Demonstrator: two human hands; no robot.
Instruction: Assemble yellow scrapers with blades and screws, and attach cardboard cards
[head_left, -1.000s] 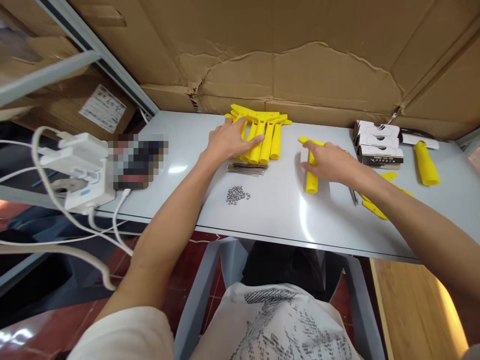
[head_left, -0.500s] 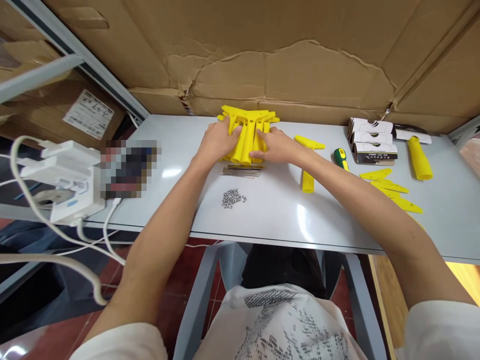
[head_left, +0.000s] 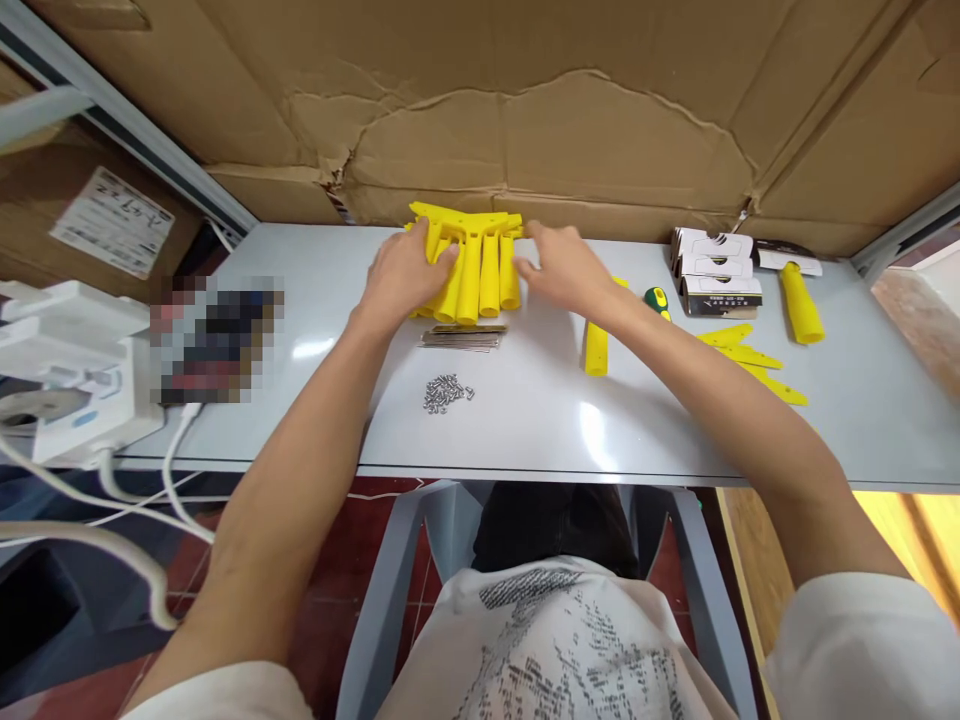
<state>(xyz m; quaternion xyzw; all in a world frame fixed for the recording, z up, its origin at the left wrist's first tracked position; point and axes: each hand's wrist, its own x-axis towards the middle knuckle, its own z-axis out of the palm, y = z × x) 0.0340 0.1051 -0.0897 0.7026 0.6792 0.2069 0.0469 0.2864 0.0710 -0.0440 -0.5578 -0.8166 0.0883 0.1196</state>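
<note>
A stack of yellow T-shaped handles lies at the back middle of the table. My left hand is on the left side of the stack, its fingers wrapped round the outer handles. Just right of the stack, my right hand has its thumb and fingers apart, with nothing in them. Thin metal strips lie in front of the stack, and a small heap of screws is nearer the front edge. One more yellow handle lies partly under my right forearm.
To the right are a green screwdriver handle, flat yellow blades, black-and-white card sleeves and a yellow handle piece. A white power strip with cables is at the left. Cardboard stands behind the table.
My right hand has let go of the right side of the stack and moved slightly away. My left hand stays on it. The whole view has shifted a little.
</note>
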